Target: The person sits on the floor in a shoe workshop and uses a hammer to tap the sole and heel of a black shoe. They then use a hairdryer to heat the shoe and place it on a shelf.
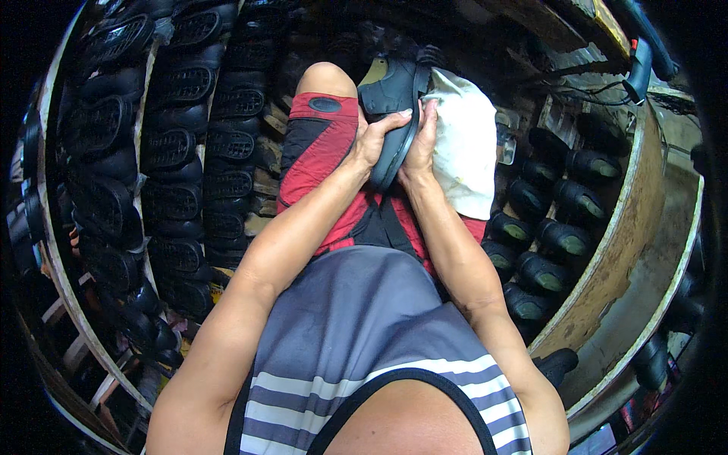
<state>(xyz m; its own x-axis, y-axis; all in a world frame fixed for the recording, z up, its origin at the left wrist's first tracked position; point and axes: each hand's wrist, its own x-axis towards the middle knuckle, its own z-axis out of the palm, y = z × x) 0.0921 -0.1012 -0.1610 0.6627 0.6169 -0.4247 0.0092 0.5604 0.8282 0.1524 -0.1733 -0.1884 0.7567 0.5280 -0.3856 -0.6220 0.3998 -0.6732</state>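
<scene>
A black shoe (388,89) rests upright between my knees, its toe toward me and its sole edge turned to the right. My left hand (371,140) grips it from the left, with the thumb laid across the upper. From the right, my right hand (419,144) presses along the sole edge, fingers wrapped behind it. A yellowish patch shows at the shoe's opening, at the far end. A white cloth (461,144) covers my right thigh beside the shoe. Part of each hand's fingers is hidden behind the shoe.
Racks of black shoes (174,148) stand in rows on the left. More black shoes (563,236) line a rack on the right, beside a worn wooden board (607,265). A dark-handled tool with a cord (639,72) hangs at the upper right.
</scene>
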